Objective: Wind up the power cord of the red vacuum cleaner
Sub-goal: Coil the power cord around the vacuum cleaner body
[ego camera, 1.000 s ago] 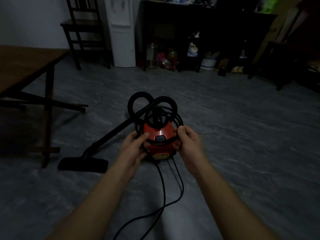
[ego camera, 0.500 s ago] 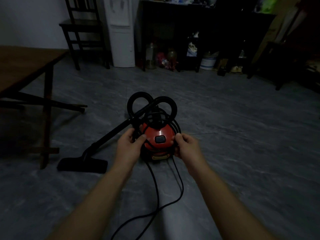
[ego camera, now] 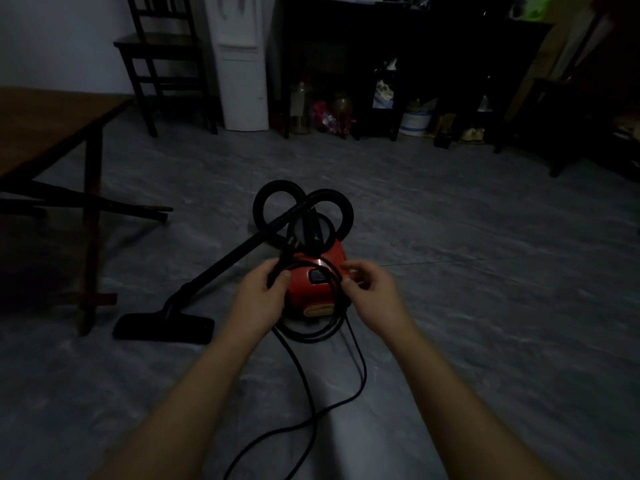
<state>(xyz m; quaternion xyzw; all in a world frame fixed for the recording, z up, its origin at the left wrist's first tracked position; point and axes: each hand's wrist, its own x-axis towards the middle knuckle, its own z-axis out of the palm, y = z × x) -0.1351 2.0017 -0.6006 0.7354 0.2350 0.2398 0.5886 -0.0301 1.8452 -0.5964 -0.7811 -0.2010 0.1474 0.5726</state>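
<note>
A small red vacuum cleaner (ego camera: pixel 311 292) sits on the grey floor in front of me. Its black power cord (ego camera: pixel 360 368) loops over the body and trails along the floor toward me. My left hand (ego camera: pixel 263 292) grips a bundle of cord turns at the vacuum's left side. My right hand (ego camera: pixel 370 289) pinches the cord at the right side, fingers curled. The black hose (ego camera: pixel 273 202) is coiled in loops behind the body.
The black wand and floor nozzle (ego camera: pixel 162 327) lie left of the vacuum. A wooden table (ego camera: pixel 52 123) stands at the left, a dark chair (ego camera: pixel 166 64) and a white appliance (ego camera: pixel 242 64) at the back, dark cluttered shelves (ego camera: pixel 398 81) behind.
Both hands lifted slightly off the vacuum's sides. A cord loop now lies over the top and hangs round the front of the body; the left hand holds gathered turns higher.
</note>
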